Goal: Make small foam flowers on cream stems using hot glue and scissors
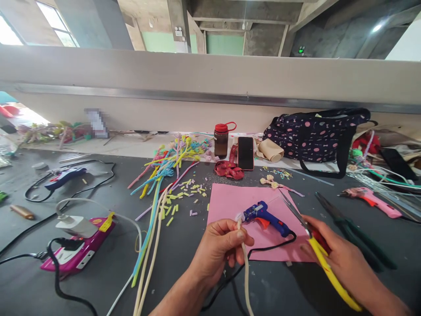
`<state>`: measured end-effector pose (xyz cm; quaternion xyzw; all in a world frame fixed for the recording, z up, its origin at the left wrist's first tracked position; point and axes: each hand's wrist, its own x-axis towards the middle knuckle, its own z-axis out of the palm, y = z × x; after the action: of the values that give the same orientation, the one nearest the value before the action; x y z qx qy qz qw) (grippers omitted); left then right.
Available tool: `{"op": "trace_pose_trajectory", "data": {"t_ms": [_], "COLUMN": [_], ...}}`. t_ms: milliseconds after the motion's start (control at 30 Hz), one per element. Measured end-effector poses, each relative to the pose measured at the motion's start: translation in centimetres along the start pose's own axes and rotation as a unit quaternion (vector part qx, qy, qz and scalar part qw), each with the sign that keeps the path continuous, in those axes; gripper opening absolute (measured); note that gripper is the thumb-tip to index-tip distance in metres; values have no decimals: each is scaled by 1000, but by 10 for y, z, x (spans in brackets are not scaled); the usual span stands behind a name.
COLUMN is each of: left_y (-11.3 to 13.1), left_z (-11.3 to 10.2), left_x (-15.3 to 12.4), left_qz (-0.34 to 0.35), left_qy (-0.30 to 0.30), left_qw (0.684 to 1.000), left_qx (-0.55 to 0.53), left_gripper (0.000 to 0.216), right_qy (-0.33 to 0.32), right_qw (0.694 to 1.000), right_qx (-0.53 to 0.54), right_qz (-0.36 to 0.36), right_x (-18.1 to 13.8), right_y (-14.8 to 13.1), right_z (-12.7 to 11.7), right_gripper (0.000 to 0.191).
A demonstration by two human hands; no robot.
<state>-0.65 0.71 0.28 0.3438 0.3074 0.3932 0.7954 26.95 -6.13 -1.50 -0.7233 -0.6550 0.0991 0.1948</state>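
Dark bench [177, 261], pink sheet [226, 199], cord work in progress.
Held apart from each other, the right hand [342, 254] wraps round a yellow-handled tool [317, 252], while the left hand [219, 241], beside a blue glue gun [274, 220] lying on the sheet, pinches a pale cord [245, 263] near its upper end, close to the gun's nozzle. The step looks like working that end; the next move seems to call for a steady pinch.
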Motion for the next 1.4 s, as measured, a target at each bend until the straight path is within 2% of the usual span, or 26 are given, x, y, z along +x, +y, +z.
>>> {"op": "trace_pose_trajectory", "data": {"t_ms": [133, 267, 433, 567, 700, 967, 1067, 1167, 1200, 1267, 1400], "left_y": [0, 1, 1, 1, 2, 3, 2, 2, 2, 1, 1], "left_z": [1, 1, 0, -1, -1, -2, -1, 1, 1, 2, 1], "left_x": [1, 2, 5, 5, 4, 4, 4, 3, 3, 3, 4], "left_qz": [-2, -4, -13, -18, -24, -47, -67, -97, -104, -114, -123], "left_qy": [3, 8, 10, 17, 17, 15, -6, -44, -54, -67, -83], "left_qw": [1000, 1000, 1000, 1000, 999, 999, 998, 994, 993, 991, 988], "left_qx": [-9, -9, -11, -10, -13, -5, 5, 19, 24, 33, 47], "left_gripper": [16, 19, 20, 19, 18, 20, 21, 20, 20, 20, 19], "right_qy": [-9, -22, -32, -51, -42, -24, 6, -3, -20, -3, -15], "right_qw": [992, 986, 987, 977, 962, 956, 970, 984, 980, 968, 931], "right_qx": [-103, -143, -152, -208, -263, -272, -208, -26, 29, 111, 173], "right_qz": [75, 78, 29, -18, -53, -110, -126, -177, -195, -226, -322], "right_x": [1, 3, 4, 3, -1, -6, -2, 5, 8, 14, 25], "right_y": [29, 40, 44, 45, 42, 38, 24, -6, -19, -44, -78], "right_z": [3, 5, 6, 4, 3, -2, -12, -24, -27, -31, -28], "right_gripper": [51, 54, 52, 52, 51, 40, 31, 27, 26, 25, 31]}}
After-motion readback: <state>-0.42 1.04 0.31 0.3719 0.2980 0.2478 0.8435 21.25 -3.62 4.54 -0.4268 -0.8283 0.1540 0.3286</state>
